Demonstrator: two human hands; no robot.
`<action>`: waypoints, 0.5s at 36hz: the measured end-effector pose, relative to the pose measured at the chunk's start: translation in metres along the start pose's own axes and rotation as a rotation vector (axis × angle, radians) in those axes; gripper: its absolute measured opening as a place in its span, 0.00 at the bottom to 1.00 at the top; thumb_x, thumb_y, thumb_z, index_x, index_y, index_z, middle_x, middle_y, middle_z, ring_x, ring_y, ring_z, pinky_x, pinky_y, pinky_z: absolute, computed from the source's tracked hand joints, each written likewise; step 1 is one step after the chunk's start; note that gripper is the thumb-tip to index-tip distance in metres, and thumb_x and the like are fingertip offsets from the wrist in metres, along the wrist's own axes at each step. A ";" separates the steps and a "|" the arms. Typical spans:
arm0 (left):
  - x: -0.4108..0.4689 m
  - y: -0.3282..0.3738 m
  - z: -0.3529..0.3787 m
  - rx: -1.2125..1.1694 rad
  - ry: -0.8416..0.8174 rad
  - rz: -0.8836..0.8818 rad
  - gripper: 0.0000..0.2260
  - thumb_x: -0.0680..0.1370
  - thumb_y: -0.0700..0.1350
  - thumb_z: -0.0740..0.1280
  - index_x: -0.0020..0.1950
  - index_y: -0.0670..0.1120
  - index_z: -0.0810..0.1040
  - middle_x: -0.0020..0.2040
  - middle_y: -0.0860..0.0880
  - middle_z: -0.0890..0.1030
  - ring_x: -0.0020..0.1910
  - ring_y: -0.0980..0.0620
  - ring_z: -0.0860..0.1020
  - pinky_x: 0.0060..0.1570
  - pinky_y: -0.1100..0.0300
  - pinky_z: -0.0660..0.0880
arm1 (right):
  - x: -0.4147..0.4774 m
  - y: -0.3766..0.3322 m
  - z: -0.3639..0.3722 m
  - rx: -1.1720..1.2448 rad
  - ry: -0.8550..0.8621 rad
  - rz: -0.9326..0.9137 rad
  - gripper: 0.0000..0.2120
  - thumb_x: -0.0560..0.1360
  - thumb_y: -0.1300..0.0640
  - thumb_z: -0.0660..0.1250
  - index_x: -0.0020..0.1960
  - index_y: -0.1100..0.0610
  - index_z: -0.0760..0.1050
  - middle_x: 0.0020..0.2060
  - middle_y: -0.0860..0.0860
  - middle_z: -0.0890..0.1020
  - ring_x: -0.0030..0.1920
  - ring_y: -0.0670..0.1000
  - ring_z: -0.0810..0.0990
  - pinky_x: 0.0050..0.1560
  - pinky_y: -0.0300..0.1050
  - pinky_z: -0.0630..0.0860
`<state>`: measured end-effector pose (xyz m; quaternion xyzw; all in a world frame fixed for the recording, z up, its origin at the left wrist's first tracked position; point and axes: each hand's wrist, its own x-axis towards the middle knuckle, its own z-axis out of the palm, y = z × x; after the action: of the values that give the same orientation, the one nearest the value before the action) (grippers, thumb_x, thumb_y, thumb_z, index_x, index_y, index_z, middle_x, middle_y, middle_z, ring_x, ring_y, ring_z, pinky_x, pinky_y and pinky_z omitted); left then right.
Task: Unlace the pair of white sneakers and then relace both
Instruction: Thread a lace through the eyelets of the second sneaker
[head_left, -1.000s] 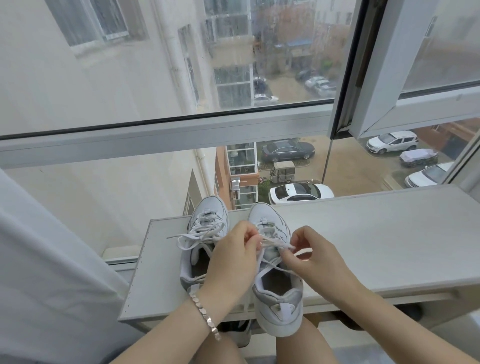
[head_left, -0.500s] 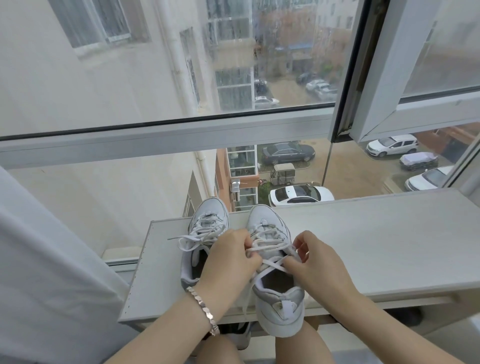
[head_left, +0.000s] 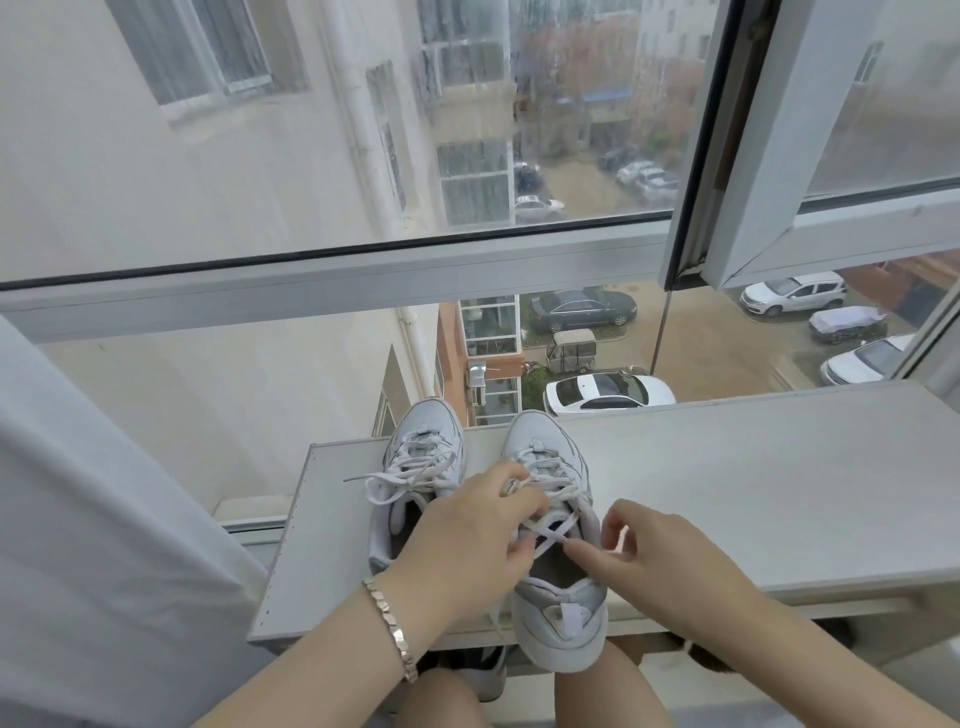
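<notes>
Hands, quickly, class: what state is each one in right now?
Left hand: pinching the lace of the right sneaker.
Right hand: pinching the same lace.

My single head-worn wide camera looks forward and down, close over the pale grey flat ledge (head_left: 727, 499), facing the white-framed glass window (head_left: 332, 291).

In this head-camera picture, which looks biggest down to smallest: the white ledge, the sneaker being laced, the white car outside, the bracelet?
1. white ledge, by far the largest
2. sneaker being laced
3. white car, which looks smaller than the shoe only because it is far off
4. bracelet, the smallest
</notes>
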<state>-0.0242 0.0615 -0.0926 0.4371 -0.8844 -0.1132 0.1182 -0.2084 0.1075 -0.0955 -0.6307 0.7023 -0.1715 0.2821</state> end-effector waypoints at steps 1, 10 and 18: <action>0.001 0.000 -0.001 0.013 -0.003 0.002 0.08 0.78 0.50 0.61 0.56 0.54 0.73 0.67 0.57 0.65 0.59 0.56 0.70 0.50 0.57 0.73 | 0.000 0.000 -0.004 -0.007 0.012 -0.046 0.19 0.70 0.36 0.63 0.35 0.52 0.69 0.25 0.47 0.72 0.26 0.44 0.67 0.29 0.37 0.62; 0.000 0.010 -0.006 -0.114 0.163 0.019 0.04 0.78 0.43 0.62 0.45 0.45 0.72 0.47 0.52 0.74 0.48 0.52 0.72 0.48 0.55 0.70 | -0.001 -0.020 -0.039 0.459 0.034 -0.330 0.20 0.75 0.53 0.64 0.28 0.55 0.62 0.26 0.45 0.65 0.28 0.43 0.62 0.32 0.33 0.61; 0.002 0.019 0.002 -0.728 0.221 -0.436 0.09 0.75 0.40 0.65 0.37 0.49 0.70 0.37 0.52 0.78 0.30 0.62 0.74 0.30 0.72 0.68 | 0.006 -0.047 -0.057 0.645 -0.287 -0.232 0.15 0.78 0.67 0.53 0.42 0.64 0.78 0.36 0.53 0.82 0.38 0.51 0.81 0.40 0.42 0.78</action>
<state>-0.0405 0.0715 -0.0889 0.5529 -0.6559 -0.3923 0.3320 -0.2062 0.0877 -0.0240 -0.6023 0.4892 -0.3245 0.5409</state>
